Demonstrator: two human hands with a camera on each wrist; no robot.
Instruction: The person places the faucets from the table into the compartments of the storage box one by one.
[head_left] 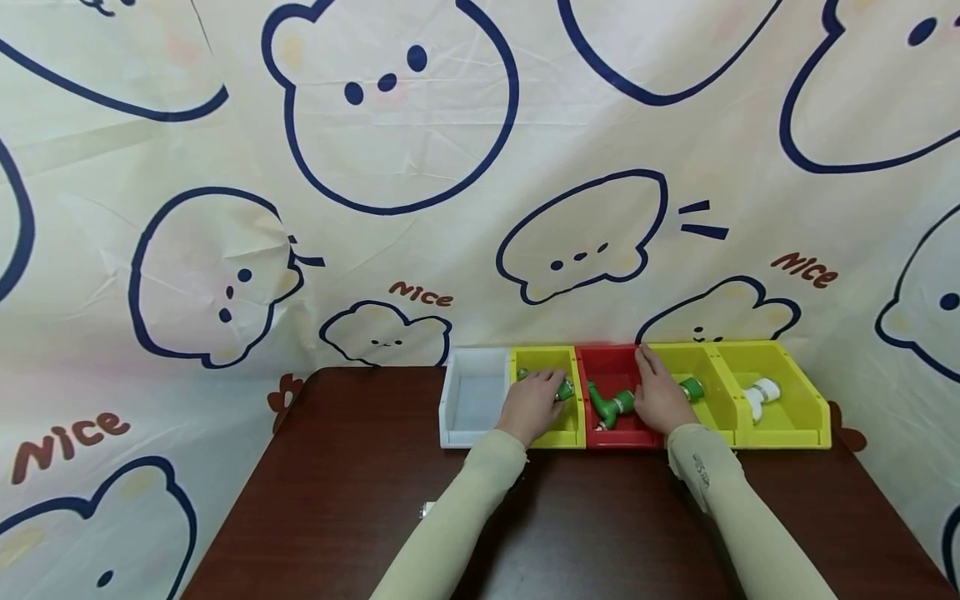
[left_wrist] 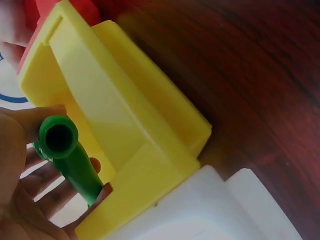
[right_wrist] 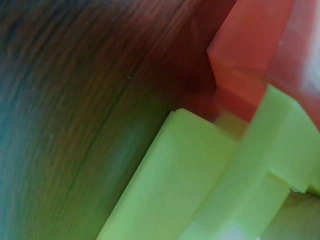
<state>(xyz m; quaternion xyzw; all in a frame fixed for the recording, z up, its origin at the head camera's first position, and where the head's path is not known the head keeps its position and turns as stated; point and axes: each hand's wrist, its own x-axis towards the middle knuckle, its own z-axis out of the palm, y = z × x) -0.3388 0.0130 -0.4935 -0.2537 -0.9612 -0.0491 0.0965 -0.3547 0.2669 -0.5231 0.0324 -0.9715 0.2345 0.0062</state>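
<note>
In the head view my left hand (head_left: 534, 404) reaches into the narrow yellow bin (head_left: 566, 435). It holds a green pipe fitting (left_wrist: 80, 167), whose open round end faces the left wrist camera between thumb and fingers. My right hand (head_left: 663, 396) rests over the wall between the red bin (head_left: 609, 360) and the yellow bin beside it, fingers stretched away from me. Left of that hand, a green elbow-shaped fitting (head_left: 611, 406) lies in the red bin. A green fitting (head_left: 692, 389) shows just right of the hand. The right wrist view shows only bin walls and tabletop.
A white bin (head_left: 452, 417) forms the row's left end. The far right yellow bin (head_left: 802, 408) contains a white fitting (head_left: 762, 392). On the dark wooden table (head_left: 600, 517), a small pale object (head_left: 427, 508) lies partly behind the left sleeve. A patterned cloth hangs behind.
</note>
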